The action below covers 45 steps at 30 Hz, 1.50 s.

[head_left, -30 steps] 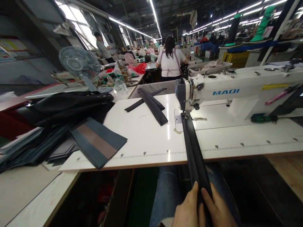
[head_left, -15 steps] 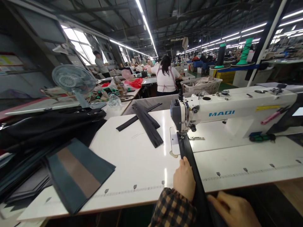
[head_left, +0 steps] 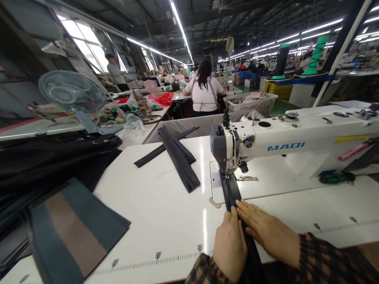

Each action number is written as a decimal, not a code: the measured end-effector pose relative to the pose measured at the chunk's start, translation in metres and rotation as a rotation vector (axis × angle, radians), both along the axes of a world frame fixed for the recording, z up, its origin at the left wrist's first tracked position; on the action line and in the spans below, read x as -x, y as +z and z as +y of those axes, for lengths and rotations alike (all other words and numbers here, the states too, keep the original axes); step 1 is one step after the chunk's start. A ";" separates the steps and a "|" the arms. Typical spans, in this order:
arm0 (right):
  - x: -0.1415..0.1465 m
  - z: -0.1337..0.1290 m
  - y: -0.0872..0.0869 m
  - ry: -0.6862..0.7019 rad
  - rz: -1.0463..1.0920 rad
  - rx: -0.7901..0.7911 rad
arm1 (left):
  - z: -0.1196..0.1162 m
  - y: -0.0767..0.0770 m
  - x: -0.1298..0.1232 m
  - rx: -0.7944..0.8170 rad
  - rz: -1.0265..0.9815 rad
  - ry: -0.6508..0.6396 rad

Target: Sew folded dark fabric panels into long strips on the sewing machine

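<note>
A long black strip of smooth, leather-like material (head_left: 233, 189) runs from under the presser foot of a white sewing machine (head_left: 284, 138) toward me and over the table's front edge. My left hand (head_left: 230, 244) is closed on the strip's left side, fingers bent and thumb against it. From the right, my right hand (head_left: 268, 228) lies over the strip with fingers stretched out, their tips close to my left fingertips. Its palm underside is hidden. Left of the machine, several black zipper strips (head_left: 180, 163) lie crossed on the white table (head_left: 142, 213).
Stacked green panels with a brown stripe (head_left: 79, 228) lie at the left, beside piled black material (head_left: 53, 165). Behind stand a fan (head_left: 71, 92) and a plastic basket (head_left: 251, 103). A person (head_left: 205, 88) sits ahead, facing away. Thread cones (head_left: 316, 55) stand at right.
My right hand has come up from below the table edge onto the strip, beside my left hand. My left hand stays on the strip. The view has shifted slightly right.
</note>
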State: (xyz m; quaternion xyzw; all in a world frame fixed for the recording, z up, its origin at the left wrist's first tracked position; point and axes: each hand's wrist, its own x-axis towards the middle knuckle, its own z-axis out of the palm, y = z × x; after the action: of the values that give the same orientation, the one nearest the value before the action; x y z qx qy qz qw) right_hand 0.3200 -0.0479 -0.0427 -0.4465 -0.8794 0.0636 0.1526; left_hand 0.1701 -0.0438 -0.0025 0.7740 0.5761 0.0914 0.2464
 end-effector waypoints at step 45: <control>-0.014 0.023 -0.003 0.091 -0.020 0.003 | 0.016 -0.009 0.007 -0.174 0.119 -0.077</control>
State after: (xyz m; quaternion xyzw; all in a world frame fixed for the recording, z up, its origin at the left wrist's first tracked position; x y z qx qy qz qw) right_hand 0.3341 -0.0247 -0.0461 -0.4069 -0.9001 0.0675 0.1402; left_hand 0.1632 -0.0278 -0.0119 0.8182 0.5492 0.0855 0.1468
